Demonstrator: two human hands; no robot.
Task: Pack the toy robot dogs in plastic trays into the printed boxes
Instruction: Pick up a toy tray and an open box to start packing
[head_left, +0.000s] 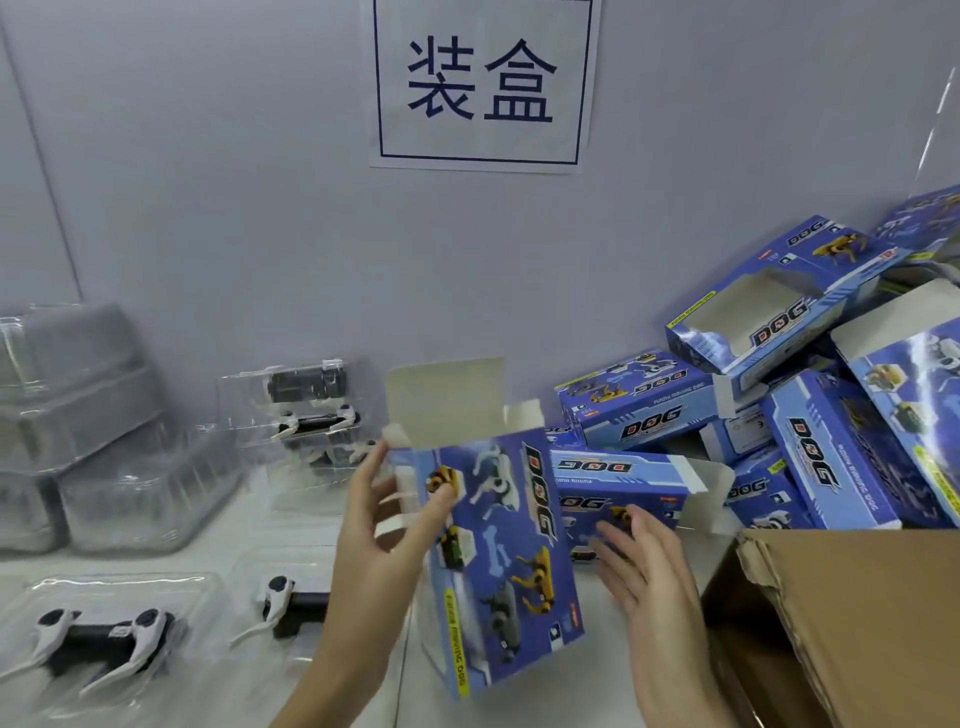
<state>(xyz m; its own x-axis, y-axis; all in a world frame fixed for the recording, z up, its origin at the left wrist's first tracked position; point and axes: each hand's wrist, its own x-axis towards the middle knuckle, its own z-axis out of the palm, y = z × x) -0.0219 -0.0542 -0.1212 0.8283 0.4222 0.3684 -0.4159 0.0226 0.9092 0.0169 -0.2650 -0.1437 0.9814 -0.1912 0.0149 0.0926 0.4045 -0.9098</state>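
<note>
My left hand (387, 525) grips a blue printed box (498, 551) by its left edge and holds it upright in the middle of the view, top flaps open. My right hand (641, 566) hovers just right of the box with straight fingers and holds nothing. Two toy robot dogs in clear plastic trays lie on the white table at the lower left, one (98, 639) near the edge and one (291, 603) partly hidden behind my left forearm. More trayed dogs (306, 410) are stacked against the wall.
A heap of blue printed boxes (758, 395) fills the right side. A brown cardboard carton (852, 618) stands at the lower right. Empty clear trays (78, 421) are piled at the far left. A paper sign (480, 83) hangs on the wall.
</note>
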